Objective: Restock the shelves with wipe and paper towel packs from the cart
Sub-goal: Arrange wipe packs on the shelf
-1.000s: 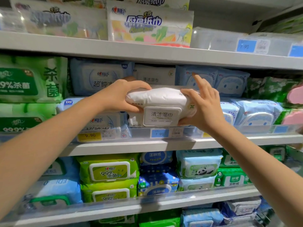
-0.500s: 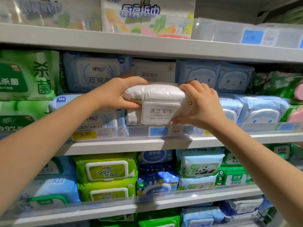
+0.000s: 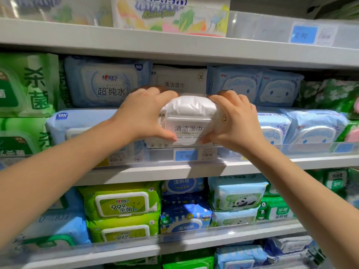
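- My two bare forearms reach in from the bottom corners and come together at the middle shelf (image 3: pixel 174 172).
- My left hand (image 3: pixel 143 115) grips the left end of the white wipe pack (image 3: pixel 189 106). Its fingers curl over the top edge and the thumb hooks under the lower edge.
- My right hand (image 3: pixel 235 121) mirrors it on the right end, with its fingers wrapped over the top and the thumb pressed in below.
- The pack lies between the two hands, pinched at both ends. Its flip lid (image 3: pixel 187 129) faces me, and the printed words CLEANING WIPES show in the gap between my thumbs.
- It sits at the front of the middle shelf, just behind the clear rail (image 3: pixel 291 150) and directly above a blue price tag (image 3: pixel 186 156) reading 7.90.
- A white strip shows under it, so I cannot tell whether it rests on the shelf board or on another pack.
- Just beside it on the left lies a pale blue pack (image 3: pixel 81 121), partly covered by my left wrist. On the right lie light blue packs with a cartoon face (image 3: pixel 312 133).
- Behind it a second white pack (image 3: pixel 178 80) of the same kind stands upright, and my fingertips reach its lower edge.
- That back row also has a blue pack (image 3: pixel 104 82) on its left and two face-printed packs (image 3: pixel 277 88) on its right.
- Green packs (image 3: pixel 25 84) fill the far left of this shelf.
- On the shelf above stands a paper towel pack (image 3: pixel 171 14), blurred.
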